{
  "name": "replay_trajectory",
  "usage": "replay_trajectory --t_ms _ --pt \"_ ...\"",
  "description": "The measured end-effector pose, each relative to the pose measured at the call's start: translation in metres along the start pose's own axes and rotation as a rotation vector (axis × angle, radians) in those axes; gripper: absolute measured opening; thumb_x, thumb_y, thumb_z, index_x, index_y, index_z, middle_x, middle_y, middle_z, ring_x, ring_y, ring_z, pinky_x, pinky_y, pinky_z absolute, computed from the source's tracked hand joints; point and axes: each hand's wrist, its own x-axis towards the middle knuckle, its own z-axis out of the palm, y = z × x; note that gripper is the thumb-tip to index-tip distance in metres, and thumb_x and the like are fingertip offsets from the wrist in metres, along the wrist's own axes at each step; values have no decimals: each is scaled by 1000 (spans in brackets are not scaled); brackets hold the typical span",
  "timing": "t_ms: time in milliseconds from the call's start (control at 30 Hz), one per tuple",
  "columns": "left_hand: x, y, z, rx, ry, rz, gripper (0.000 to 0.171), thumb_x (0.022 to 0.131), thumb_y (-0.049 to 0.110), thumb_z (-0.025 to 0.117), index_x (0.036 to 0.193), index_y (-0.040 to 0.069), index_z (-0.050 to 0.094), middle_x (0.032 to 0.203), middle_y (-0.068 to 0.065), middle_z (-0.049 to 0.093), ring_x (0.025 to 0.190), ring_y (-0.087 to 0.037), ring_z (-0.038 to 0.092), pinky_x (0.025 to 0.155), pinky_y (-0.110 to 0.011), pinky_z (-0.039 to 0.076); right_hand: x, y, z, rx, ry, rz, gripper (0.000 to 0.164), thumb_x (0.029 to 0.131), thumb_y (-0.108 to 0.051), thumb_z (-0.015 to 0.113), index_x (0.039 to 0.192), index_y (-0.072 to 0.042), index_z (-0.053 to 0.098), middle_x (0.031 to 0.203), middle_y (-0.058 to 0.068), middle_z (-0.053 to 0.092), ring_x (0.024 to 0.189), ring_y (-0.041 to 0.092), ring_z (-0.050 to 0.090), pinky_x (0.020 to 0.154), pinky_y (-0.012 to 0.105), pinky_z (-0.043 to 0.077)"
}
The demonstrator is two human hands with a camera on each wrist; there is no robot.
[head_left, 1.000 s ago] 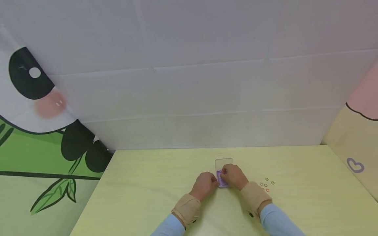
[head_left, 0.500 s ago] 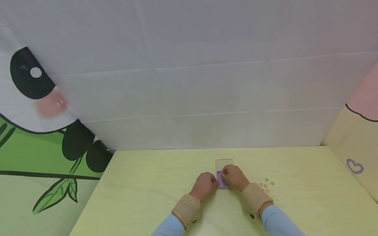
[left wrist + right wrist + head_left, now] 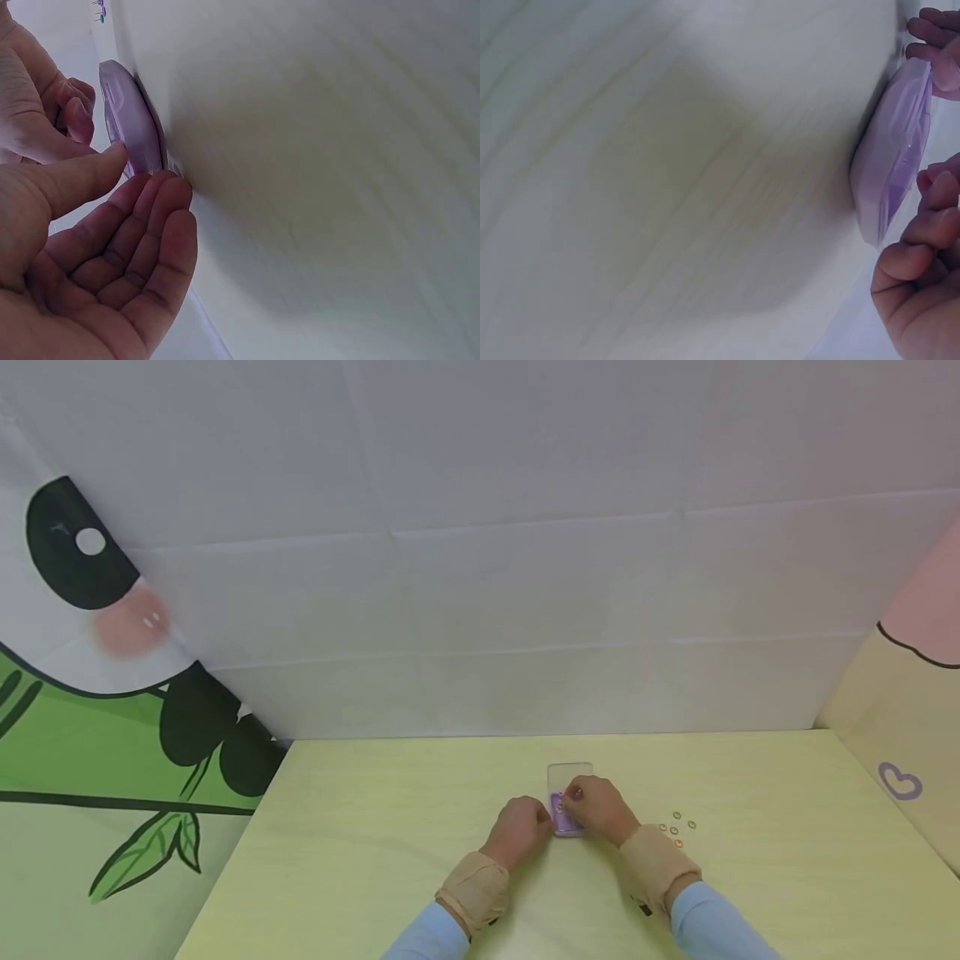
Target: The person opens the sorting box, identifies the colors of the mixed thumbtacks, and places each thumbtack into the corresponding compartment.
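Observation:
A small purple plastic case (image 3: 567, 829) lies on the table, its clear lid (image 3: 568, 772) folded back on the far side. Pale specks show inside its tray. The left hand (image 3: 519, 832) pinches the case's left edge; in the left wrist view its thumb is on the upper edge and the fingers lie below, by the tabletop. The right hand (image 3: 600, 808) has its fingers curled, with thumb and fingertips together over the tray; I cannot tell what is between them. To its right lie several thumbtacks (image 3: 674, 831), coloured round the rim, points up in the left wrist view.
The pale yellow table (image 3: 360, 827) meets a white cloth backdrop (image 3: 480, 610) along its far edge. Printed panels stand on both sides, a green one (image 3: 90, 752) at left and a cream one (image 3: 892, 718) at right. Both wrists wear beige bands (image 3: 474, 893).
The right hand and forearm have shifted slightly to the right, fingertips still over the case. The left hand keeps its hold on the edge, and the thumbtacks lie as before.

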Motion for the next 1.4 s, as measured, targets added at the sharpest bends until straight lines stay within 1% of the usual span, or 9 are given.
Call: replay_trajectory --t_ms 100,267,400,567,733,1033,1100,1300,1400 --pt "-2 0 -1 3 3 10 15 82 9 68 75 -3 75 75 -14 76 59 -14 58 58 -30 54 -4 1 -6 16 1 22 14 82 -9 62 86 2 70 76 13 69 66 19 55 64 39 51" --pt "-5 0 -1 6 -7 11 16 83 10 68 75 -3 75 75 -14 76 60 -14 58 58 -30 54 -12 8 -19 13 3 53 13 83 -8 61 87 2 69 62 4 56 55 13 45 51 29 39" --pt "-8 -1 -1 20 -16 10 16 83 10 68 77 -3 75 77 -14 76 62 -15 59 61 -31 55 -21 17 -33 8 17 39 13 84 -7 60 88 3 68 57 1 51 50 11 41 47 27 36" --pt "-8 -1 0 28 -16 10 17 84 11 68 78 -3 75 78 -15 76 64 -16 60 62 -33 55 -30 37 -52 29 41 33 17 86 -8 57 90 5 68 54 1 52 47 9 40 46 27 37" --pt "-7 -1 1 33 -14 2 16 83 11 69 79 -3 75 79 -14 76 65 -16 60 63 -33 55 -42 63 -67 38 70 58 19 86 -9 55 89 6 67 54 2 52 47 11 41 47 29 38" --pt "-4 1 1 22 2 6 15 82 9 69 78 -4 75 79 -15 76 65 -18 60 62 -34 55 -65 108 -83 3 39 170 20 87 -10 56 90 7 66 62 4 55 54 15 44 50 31 38" --pt "-2 2 1 16 0 -1 15 82 9 69 79 -4 75 80 -16 76 66 -19 61 64 -35 55 -68 114 -87 -10 42 190 19 86 -10 57 89 6 66 63 4 56 55 15 44 51 31 38" --pt "3 0 4 19 2 -1 16 83 11 69 79 -4 75 81 -15 76 68 -19 61 65 -35 56 -71 127 -95 -26 35 202 19 85 -9 56 89 7 67 65 6 58 58 16 45 52 32 39" --pt "4 -2 6 26 7 2 16 83 11 69 78 -3 75 80 -14 76 66 -18 60 64 -34 55 -71 131 -94 -20 30 212 21 86 -10 56 90 8 67 70 9 60 61 17 46 55 32 40"
